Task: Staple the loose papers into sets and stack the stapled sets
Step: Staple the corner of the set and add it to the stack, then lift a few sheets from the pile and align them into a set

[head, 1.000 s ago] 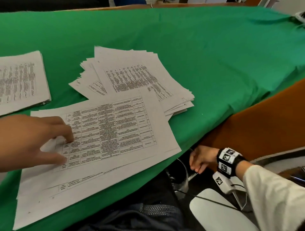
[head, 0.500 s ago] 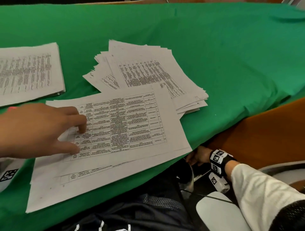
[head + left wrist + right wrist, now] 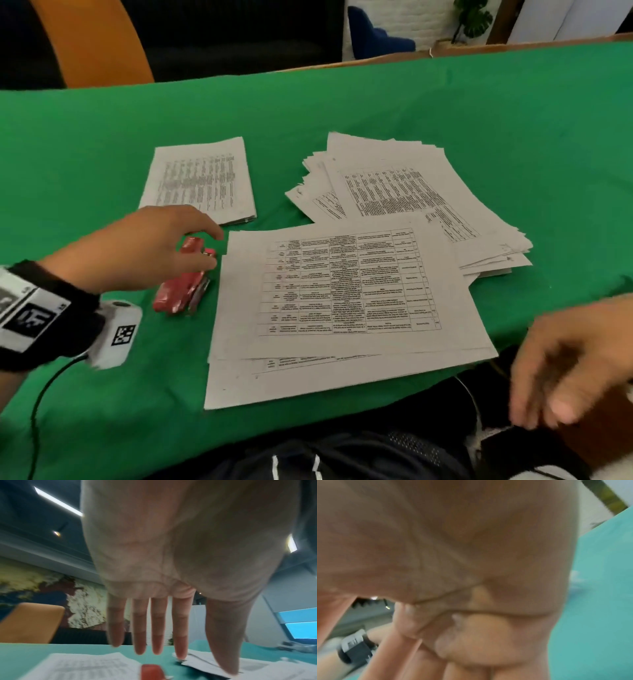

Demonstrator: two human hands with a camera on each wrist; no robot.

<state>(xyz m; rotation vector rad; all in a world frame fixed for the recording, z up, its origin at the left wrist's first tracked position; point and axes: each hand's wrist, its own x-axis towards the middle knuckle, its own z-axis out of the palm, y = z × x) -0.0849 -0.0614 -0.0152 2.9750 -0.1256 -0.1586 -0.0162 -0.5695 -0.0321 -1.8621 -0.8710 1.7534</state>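
A red stapler (image 3: 181,291) lies on the green cloth, left of a loose set of printed sheets (image 3: 342,301) with uneven edges. My left hand (image 3: 214,250) hovers over the stapler's far end, thumb and forefinger spread to either side. In the left wrist view its fingers (image 3: 157,628) are straight above the stapler (image 3: 150,672). My right hand (image 3: 548,394) is blurred at the table's near edge, right of the set, loosely curled and holding nothing. A neat stack of sets (image 3: 202,181) lies at the back left. A fanned pile of loose papers (image 3: 411,192) lies at the back right.
The green cloth (image 3: 342,113) covers the whole table and is bare behind the papers. An orange chair back (image 3: 92,41) stands beyond the far edge. A black cable (image 3: 44,394) runs from my left wrist camera across the near left of the cloth.
My left hand has left the loose set and moved left over the stapler. My right hand has come up from below the table to its near edge. The view has swung left.
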